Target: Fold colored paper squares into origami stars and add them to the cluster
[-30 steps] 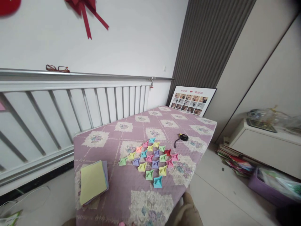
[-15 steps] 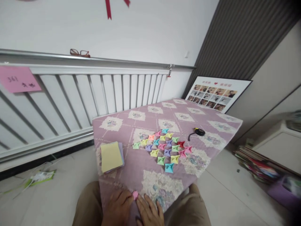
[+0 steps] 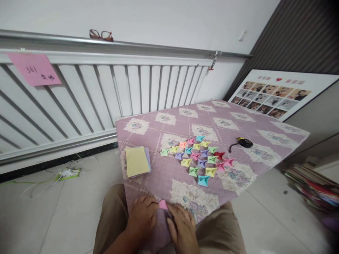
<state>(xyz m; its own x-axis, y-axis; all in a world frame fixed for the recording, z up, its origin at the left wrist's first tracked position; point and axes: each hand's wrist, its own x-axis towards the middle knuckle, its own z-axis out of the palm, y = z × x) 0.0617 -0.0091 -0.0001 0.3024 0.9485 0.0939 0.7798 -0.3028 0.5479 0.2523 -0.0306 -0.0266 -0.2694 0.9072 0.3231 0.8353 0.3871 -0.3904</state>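
Observation:
A small piece of folded pink paper [image 3: 163, 204] lies at the near edge of the cloth-covered table, between my two hands. My left hand [image 3: 143, 214] holds its left side with the fingers curled together. On the other side, my right hand [image 3: 183, 224] has its fingertips on the paper's right edge, thumb bent below. Parts of the paper are hidden under the fingers. Beyond the hands, several small folded paper pieces [image 3: 202, 180] in many colours stand grouped in rows. A stack of square paper sheets [image 3: 137, 162], yellow on top, lies to the left.
A black tape measure [image 3: 245, 142] with a strap lies on the purple patterned tablecloth [image 3: 161, 173]. Behind the table are a white radiator [image 3: 156, 86] and a pipe bearing glasses [image 3: 101, 35]. A photo board [image 3: 280, 92] leans at the right. A power strip [image 3: 69, 174] lies on the floor.
The pink paper showed as a small many-sided shape and now has a pointed top between the hands. Both hands have shifted slightly on it. The camera view has tilted down and left.

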